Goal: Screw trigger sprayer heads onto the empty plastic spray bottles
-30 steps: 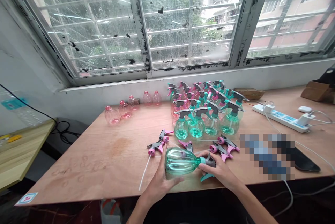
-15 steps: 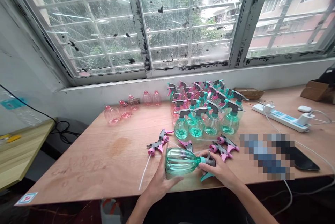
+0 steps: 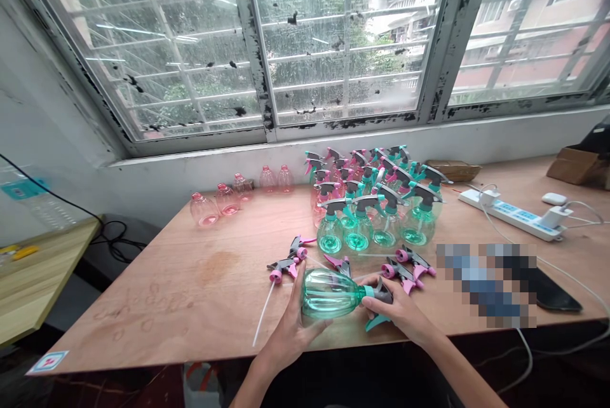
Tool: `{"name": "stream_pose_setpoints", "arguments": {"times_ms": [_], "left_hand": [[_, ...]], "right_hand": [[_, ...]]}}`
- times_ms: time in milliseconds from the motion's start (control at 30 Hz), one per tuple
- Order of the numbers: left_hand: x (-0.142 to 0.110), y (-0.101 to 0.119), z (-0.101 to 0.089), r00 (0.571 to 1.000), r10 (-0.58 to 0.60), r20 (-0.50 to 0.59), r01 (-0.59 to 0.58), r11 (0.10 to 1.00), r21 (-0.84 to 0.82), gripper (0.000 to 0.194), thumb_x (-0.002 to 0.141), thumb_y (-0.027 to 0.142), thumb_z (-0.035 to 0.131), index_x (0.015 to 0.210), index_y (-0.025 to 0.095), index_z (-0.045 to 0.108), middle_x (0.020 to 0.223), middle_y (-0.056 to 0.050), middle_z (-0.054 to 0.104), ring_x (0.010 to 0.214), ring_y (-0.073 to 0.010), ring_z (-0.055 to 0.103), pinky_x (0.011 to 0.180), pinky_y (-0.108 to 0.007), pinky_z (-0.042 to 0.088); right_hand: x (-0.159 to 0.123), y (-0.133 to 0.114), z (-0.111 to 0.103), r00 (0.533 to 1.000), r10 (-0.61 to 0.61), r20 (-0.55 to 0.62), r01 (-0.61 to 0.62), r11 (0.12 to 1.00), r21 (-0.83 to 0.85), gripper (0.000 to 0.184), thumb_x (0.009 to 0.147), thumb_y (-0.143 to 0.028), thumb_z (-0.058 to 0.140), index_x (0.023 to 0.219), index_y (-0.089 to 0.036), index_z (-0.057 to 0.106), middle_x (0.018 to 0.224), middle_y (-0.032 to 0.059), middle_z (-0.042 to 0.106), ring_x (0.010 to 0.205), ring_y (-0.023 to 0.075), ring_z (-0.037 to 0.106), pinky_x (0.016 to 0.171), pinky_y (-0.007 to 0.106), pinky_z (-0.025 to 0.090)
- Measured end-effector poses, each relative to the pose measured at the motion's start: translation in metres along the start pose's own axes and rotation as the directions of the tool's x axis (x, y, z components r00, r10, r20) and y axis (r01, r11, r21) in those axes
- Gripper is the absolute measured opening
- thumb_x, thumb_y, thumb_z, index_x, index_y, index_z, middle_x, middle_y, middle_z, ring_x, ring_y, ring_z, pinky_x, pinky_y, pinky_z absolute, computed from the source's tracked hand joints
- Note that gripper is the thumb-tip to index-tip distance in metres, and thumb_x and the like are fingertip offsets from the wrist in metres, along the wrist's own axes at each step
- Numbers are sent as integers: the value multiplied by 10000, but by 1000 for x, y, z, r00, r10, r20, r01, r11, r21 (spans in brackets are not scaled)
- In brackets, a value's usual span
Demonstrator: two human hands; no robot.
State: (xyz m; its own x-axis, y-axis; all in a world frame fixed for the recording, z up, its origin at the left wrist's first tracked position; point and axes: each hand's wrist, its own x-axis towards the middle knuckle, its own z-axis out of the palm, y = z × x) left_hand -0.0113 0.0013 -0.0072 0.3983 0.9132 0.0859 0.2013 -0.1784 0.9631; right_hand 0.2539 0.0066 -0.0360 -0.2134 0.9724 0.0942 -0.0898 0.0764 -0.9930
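A teal plastic spray bottle (image 3: 328, 293) lies on its side above the plywood table (image 3: 157, 287), its base toward my left hand (image 3: 295, 325). That hand cups the bottle's body from below. My right hand (image 3: 398, 312) grips the grey trigger sprayer head (image 3: 384, 293) at the bottle's neck, and its teal trigger (image 3: 376, 324) pokes out below my fingers. Just beyond the hands lie several loose pink-and-grey sprayer heads (image 3: 286, 265), one trailing a white dip tube (image 3: 264, 312).
Several assembled teal bottles with sprayers (image 3: 359, 220) stand in a cluster at the back. Clear pink bottles (image 3: 204, 210) stand to their left. On the right are a power strip (image 3: 505, 214), a pixelated object (image 3: 486, 284) and a phone (image 3: 548, 287). A barred window (image 3: 333, 39) backs the table.
Very little differs. The teal bottle sits slightly differently between my hands, and the view has shifted a touch.
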Motion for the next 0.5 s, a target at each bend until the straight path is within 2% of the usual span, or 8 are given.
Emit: {"name": "stream_pose_setpoints", "arguments": {"times_ms": [100, 200, 500], "left_hand": [[-1, 1, 0, 999, -45, 25, 46, 997, -56, 1201, 840, 390, 799, 1592, 381, -138, 1743, -33, 38, 1588, -321, 123, 1290, -494, 201], [-1, 0, 0, 997, -76, 24, 77, 994, -72, 1152, 865, 428, 762, 1600, 358, -122, 1735, -57, 118, 1578, -326, 178, 1284, -504, 219], [1, 1, 0, 1000, 3, 1, -3, 1000, 5, 1093, 889, 366, 751, 1595, 417, -82, 1744, -6, -9, 1586, -300, 154, 1295, -482, 179]], "right_hand": [[-1, -2, 0, 1000, -1, 1, 1, 1000, 0, 307, 815, -426, 818, 993, -203, 703, 743, -35, 622, 632, 167, 610, 605, 305, 529], [-1, -2, 1, 1000, 0, 1, 0, 1000, -6, 297, 808, -418, 826, 977, -204, 707, 788, -28, 640, 641, 167, 619, 614, 309, 530], [-1, -2, 1, 1000, 4, 0, -4, 1000, 13, 311, 819, -444, 810, 981, -203, 700, 687, -43, 613, 622, 183, 614, 601, 322, 534]]}}
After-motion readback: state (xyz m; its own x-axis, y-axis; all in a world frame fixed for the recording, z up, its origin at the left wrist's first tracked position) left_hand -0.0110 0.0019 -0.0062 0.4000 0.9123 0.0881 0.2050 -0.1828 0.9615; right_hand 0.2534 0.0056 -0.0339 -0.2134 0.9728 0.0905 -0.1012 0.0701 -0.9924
